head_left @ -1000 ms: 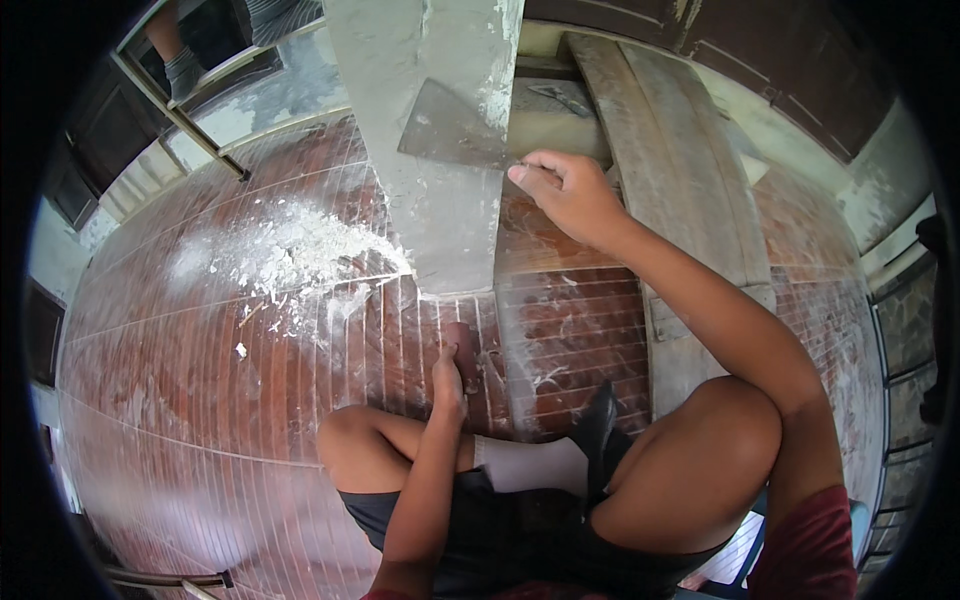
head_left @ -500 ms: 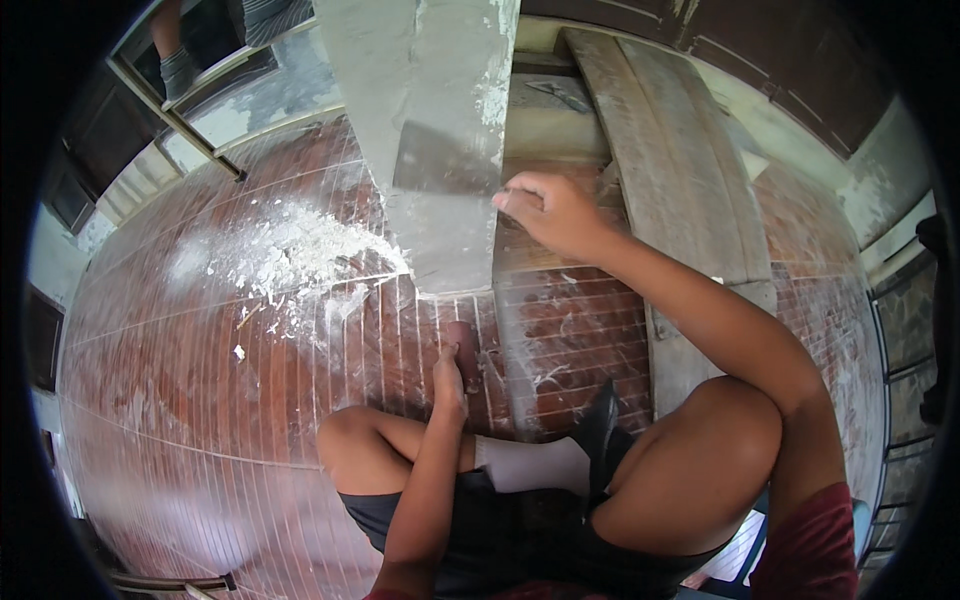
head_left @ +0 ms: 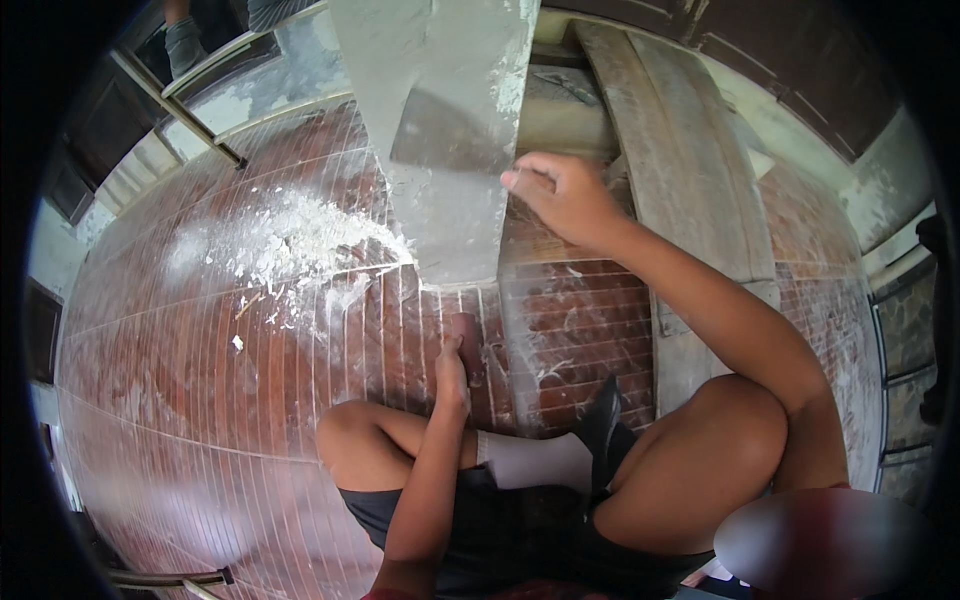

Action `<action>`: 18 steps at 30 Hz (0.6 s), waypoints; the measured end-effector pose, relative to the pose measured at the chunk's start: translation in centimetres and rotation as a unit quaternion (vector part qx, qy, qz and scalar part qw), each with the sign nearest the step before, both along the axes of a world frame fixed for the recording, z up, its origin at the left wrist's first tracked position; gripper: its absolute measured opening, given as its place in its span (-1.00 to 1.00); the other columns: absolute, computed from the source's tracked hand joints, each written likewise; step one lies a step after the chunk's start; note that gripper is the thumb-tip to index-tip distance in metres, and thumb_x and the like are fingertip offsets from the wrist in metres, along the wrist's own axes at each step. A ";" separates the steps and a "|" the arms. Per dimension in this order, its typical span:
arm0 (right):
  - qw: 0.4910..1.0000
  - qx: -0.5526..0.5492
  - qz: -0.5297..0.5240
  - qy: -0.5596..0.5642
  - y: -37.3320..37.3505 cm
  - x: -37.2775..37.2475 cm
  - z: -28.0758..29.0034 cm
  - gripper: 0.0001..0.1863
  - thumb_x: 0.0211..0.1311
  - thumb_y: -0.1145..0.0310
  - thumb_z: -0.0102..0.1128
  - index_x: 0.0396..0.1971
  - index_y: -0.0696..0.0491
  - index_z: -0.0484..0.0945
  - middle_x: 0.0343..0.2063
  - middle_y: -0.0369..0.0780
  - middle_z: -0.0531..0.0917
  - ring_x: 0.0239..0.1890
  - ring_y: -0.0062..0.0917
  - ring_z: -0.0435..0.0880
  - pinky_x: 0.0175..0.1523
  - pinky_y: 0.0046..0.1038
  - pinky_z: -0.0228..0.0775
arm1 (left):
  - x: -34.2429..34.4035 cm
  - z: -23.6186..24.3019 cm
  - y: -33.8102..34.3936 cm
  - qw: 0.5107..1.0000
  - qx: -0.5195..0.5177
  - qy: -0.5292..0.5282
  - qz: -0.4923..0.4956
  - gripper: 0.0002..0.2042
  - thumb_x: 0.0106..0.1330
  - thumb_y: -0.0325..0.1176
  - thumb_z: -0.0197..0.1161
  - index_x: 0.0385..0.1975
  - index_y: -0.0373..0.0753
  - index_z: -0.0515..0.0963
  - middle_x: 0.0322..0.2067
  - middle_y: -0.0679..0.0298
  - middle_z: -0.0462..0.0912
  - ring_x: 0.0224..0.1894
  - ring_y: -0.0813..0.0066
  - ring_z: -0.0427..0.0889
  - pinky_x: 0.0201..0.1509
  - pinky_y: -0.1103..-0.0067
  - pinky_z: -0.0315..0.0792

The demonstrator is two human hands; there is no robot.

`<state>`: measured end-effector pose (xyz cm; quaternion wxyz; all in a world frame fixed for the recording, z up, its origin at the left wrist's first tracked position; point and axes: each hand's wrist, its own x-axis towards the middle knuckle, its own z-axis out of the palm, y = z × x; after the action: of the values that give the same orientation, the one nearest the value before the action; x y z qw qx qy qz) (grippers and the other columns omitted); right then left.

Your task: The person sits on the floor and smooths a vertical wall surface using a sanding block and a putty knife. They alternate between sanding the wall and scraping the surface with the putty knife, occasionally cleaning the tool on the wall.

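Note:
My right hand (head_left: 568, 195) is at the right edge of a grey plastered pillar (head_left: 455, 225), its thumb and fingers pinched together. From the fingertips a thin grey flat sheet (head_left: 435, 130) extends leftward across the pillar face; motion smears it, so its exact kind is unclear. Low in front of me, my left hand (head_left: 452, 375) is closed around a reddish-brown flat block (head_left: 466, 340), just below the pillar's base. My bent legs lie beneath my forearms.
White flakes and dust (head_left: 300, 235) cover the red-brown floor left of the pillar. Long wooden boards (head_left: 690, 170) lean at the right. At the upper left stands a metal ladder (head_left: 175, 105), with another person's grey-socked foot (head_left: 185, 48) on it.
My right hand and the grey sheet have shifted slightly up and right in the picture, with the sheet's angle altered. My left hand stays nearly in place.

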<state>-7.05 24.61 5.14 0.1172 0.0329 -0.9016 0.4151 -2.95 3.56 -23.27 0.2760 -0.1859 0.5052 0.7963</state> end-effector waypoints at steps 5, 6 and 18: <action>1.000 0.010 -0.024 0.001 -0.1 -0.4 -0.1 -0.56 0.32 0.04 0.18 -0.23 0.19 0.64 -0.60 -0.21 0.56 -0.49 -0.61 0.47 -0.33 -0.45 0.35 | 0.0 -0.2 0.1 0.999 -0.029 0.023 0.007 -0.69 0.41 -0.14 0.01 -0.12 -0.23 0.55 -0.38 0.27 0.63 -0.43 0.44 0.58 -0.34 0.51 0.47; 0.999 0.025 -0.022 -0.034 -0.2 -0.4 -0.2 -0.55 0.32 0.03 0.18 -0.23 0.20 0.64 -0.60 -0.21 0.56 -0.50 -0.61 0.48 -0.33 -0.45 0.35 | 0.0 -0.2 0.1 1.000 -0.017 0.018 0.006 -0.69 0.40 -0.14 0.01 -0.12 -0.23 0.55 -0.38 0.27 0.63 -0.42 0.43 0.58 -0.33 0.51 0.47; 0.995 0.101 0.002 0.026 0.1 -0.2 -0.2 -0.56 0.29 0.03 0.21 -0.25 0.18 0.66 -0.57 -0.13 0.62 -0.51 -0.50 0.54 -0.33 -0.38 0.38 | 0.0 0.2 0.2 1.000 -0.014 0.008 0.002 -0.72 0.40 -0.16 0.01 -0.19 -0.22 0.55 -0.37 0.25 0.64 -0.41 0.44 0.61 -0.38 0.51 0.47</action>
<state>-7.23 24.75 4.98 0.1359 0.0574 -0.9353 0.3216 -2.92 3.71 -23.10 0.2675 -0.1843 0.5181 0.7912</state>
